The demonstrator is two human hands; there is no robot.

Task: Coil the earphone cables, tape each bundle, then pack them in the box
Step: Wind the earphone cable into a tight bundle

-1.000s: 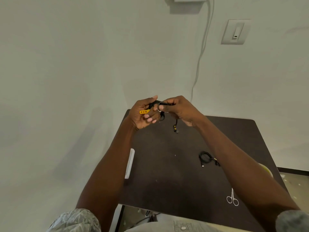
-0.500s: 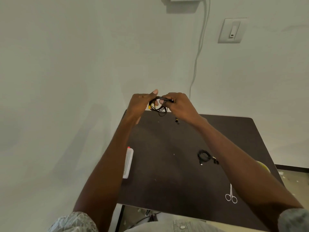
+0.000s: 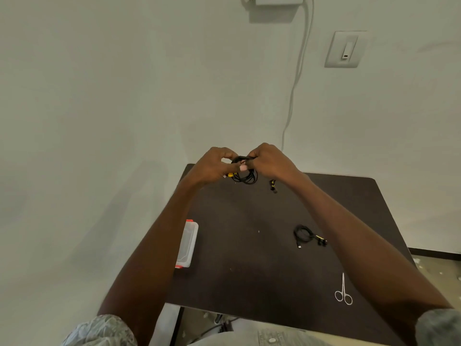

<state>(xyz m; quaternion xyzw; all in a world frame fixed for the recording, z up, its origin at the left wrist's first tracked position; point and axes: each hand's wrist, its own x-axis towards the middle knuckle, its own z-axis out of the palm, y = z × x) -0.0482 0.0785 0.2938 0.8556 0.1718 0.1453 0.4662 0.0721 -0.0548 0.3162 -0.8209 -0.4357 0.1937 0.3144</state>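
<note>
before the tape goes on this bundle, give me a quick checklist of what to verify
1. Coil gathered into loops: ok.
2. Left hand and right hand both holding it: ok.
3. Earbud end tucked in: not ok, it dangles below the right hand.
4. Tape ready: cannot tell, none clearly in view.
5. Scissors at hand: ok, on the table.
6. Box at hand: ok, at the table's left edge.
</note>
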